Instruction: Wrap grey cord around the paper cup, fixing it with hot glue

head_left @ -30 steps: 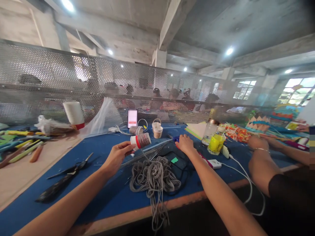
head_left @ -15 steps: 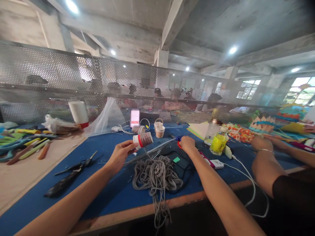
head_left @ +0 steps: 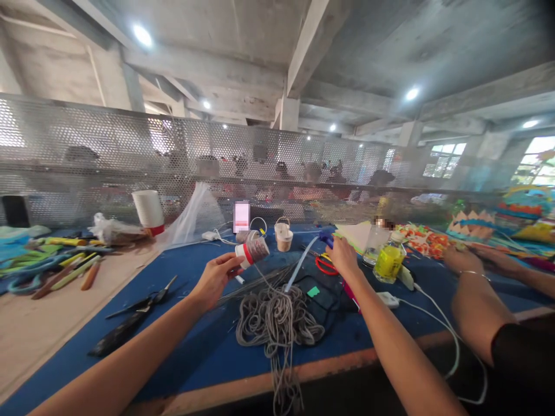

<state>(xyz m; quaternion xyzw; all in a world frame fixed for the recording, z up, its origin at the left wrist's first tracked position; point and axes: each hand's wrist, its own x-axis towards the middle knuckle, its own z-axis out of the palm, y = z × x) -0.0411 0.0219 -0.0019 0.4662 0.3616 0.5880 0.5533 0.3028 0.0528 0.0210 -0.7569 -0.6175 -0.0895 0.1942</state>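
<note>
My left hand (head_left: 214,280) is closed on the rim end of a paper cup (head_left: 252,252), white with a red band and wrapped in grey-brown cord, held on its side above the blue table (head_left: 191,341). A strand runs from the cup down to a loose pile of grey cord (head_left: 277,315). My right hand (head_left: 342,254) is closed on a blue tool (head_left: 325,236), raised off the table. A pale translucent rod (head_left: 299,267) slants from the tool down-left toward the cord pile. Red-handled scissors (head_left: 325,264) lie just below that hand.
Black scissors (head_left: 139,303) lie left of my arm. Two small cord-wrapped cups (head_left: 284,237), a yellow bottle (head_left: 388,260), a white charger with cable (head_left: 388,299) and a stack of white cups (head_left: 148,209) stand around. A co-worker's arm (head_left: 477,289) rests at the right. A perforated metal screen (head_left: 87,156) closes the back.
My right hand has lifted the blue tool with its pale rod off the table and moved slightly right. My left hand still holds the cup in about the same place.
</note>
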